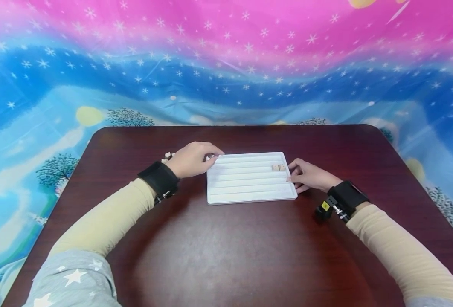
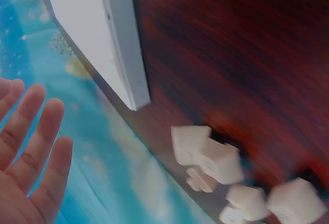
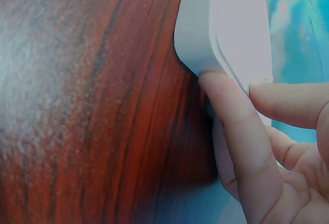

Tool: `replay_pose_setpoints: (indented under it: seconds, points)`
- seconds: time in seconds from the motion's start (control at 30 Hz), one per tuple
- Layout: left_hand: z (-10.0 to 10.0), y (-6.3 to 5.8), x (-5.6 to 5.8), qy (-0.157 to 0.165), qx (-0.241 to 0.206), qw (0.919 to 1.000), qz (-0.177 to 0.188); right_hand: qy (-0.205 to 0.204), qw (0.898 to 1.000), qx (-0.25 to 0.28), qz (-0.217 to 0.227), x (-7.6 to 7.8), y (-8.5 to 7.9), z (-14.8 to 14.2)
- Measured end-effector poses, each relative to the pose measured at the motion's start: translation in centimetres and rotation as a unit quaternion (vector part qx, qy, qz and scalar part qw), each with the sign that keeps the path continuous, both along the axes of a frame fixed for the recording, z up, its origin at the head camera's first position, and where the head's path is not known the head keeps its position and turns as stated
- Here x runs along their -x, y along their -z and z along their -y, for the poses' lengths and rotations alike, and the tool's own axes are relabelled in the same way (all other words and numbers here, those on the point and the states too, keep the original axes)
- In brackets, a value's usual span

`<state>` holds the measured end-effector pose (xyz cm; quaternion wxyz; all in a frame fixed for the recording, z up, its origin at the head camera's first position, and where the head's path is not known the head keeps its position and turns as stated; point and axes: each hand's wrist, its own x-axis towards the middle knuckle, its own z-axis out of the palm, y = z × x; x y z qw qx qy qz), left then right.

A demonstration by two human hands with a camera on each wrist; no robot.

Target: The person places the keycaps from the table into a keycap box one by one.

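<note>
A white tray [image 1: 249, 183] with raised parallel ridges lies on the table. On its right end, two small pale wooden blocks [image 1: 278, 167] sit side by side in one row. My right hand [image 1: 312, 175] pinches the tray's right edge; the right wrist view shows the fingers [image 3: 234, 116] at the rim by a rounded corner. By the tray's far left corner is my left hand [image 1: 193, 160], its fingers [image 2: 43, 131] extended in the left wrist view. Several loose pale blocks [image 2: 295, 202] lie on the table near that hand, mostly hidden behind it in the head view.
The dark red-brown wooden table [image 1: 226, 251] has rounded far corners. Behind it hangs a pink and blue cloth [image 1: 226, 64] with snowflakes and trees. Black bands with small cameras [image 1: 322, 209] are strapped to both wrists.
</note>
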<state>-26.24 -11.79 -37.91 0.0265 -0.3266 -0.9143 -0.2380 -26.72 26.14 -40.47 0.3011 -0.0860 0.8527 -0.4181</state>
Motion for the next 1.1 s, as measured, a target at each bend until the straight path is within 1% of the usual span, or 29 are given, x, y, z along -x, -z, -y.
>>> replay_pose_setpoints:
  seconds: [0.1,0.23,0.33,0.47,0.6,0.67,0.77,0.93,1.1]
  points:
    - [0.9,0.3,-0.3,-0.027,-0.001,0.9996,0.010,0.001,1.000,-0.001,-0.002,0.0,0.2,-0.1]
    - [2.4,0.6,-0.8,-0.072,0.000,0.9970,0.028,-0.002,1.000,0.001,-0.001,0.0,0.3,0.0]
    - [3.6,0.8,-1.1,-0.096,-0.003,0.9948,0.034,-0.005,1.000,0.002,-0.004,0.0,0.2,-0.1]
    - [4.9,1.0,-1.0,-0.103,-0.009,0.9940,0.036,-0.002,1.000,0.003,-0.007,0.0,0.2,-0.2]
    - [5.6,1.3,-1.0,-0.116,-0.004,0.9920,0.049,-0.001,1.000,0.004,-0.005,0.1,0.4,-0.2]
    - [5.8,1.6,-1.0,-0.123,0.004,0.9909,0.055,0.000,1.000,0.004,-0.006,0.2,0.4,-0.3]
    - [6.1,2.0,-1.1,-0.124,0.017,0.9904,0.059,0.001,1.000,0.003,-0.005,0.2,0.4,-0.3]
    - [6.4,2.4,-1.3,-0.128,0.020,0.9891,0.070,0.000,1.000,0.003,-0.005,0.1,0.1,-0.2]
    - [6.5,2.7,-1.2,-0.141,0.020,0.9863,0.083,0.003,1.000,0.001,-0.003,0.0,-0.1,-0.1]
